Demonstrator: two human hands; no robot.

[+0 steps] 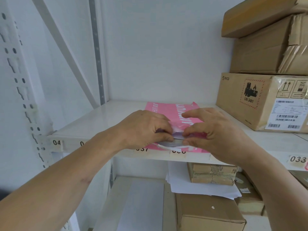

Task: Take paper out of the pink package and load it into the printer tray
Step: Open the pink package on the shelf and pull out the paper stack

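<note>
**A:** At the lower middle of the frame, on the front lip of the white shelf (106, 117), what are the hands doing?

**B:** Both are at the near, torn end of the pink package (168, 109). The left hand (145, 129) has its fingers (164, 135) curled in and pinched on the ragged wrapper edge and the top of the paper stack (170, 143). The right hand (211, 130) mirrors it, thumb and forefinger narrowed on the wrapper flap just right of centre, other fingers loosely spread above the pack.

**A:** Which way does the paper lie from them?

**B:** Directly under and beyond the fingertips. The package's long axis runs away from the person, toward the back wall (its printed lettering reads along that line), so the open end faces the body. I judge the sheets must slide out toward the person. Neither hand is clearly nearer; they meet at the opening, almost touching.

**A:** Materials?

**B:** The wrapper looks like thin glossy paper, crumpled and torn where gripped, flat farther back. The stack shows as a crisp white layered edge; it should be dense and slippery.

**A:** Farther off?

**B:** At right, a brown cardboard box (261, 100) with a battery warning label stands beside the package, apart from it, more cartons stacked above. No printer tray is in view.
</note>
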